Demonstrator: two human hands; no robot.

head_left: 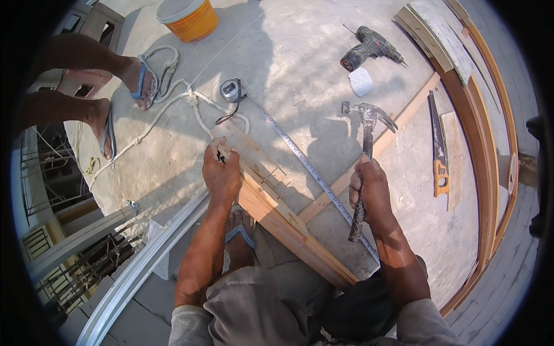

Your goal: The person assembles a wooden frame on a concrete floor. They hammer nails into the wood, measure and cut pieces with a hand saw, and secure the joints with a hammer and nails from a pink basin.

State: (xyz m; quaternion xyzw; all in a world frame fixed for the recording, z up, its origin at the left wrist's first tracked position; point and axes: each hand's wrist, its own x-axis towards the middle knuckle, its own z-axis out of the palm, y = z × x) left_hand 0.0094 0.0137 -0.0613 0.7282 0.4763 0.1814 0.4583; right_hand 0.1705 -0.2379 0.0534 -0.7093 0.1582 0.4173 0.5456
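My right hand is wrapped round the handle of a claw hammer, its metal head raised away from me. My left hand grips the far end of a wooden plank that slants back toward my lap. Something small and dark shows between its thumb and fingers, too small to name. Beyond that hand lies a flat wood piece. A tape measure sits past it, its blade stretched across the floor between my hands toward my right knee. A wooden strip passes beneath the blade.
A cordless drill and a white block lie at far right, with a handsaw nearer. Curved-looking boards line the right edge. Rope, another person's sandalled feet, a yellow bucket and metal channels are leftward.
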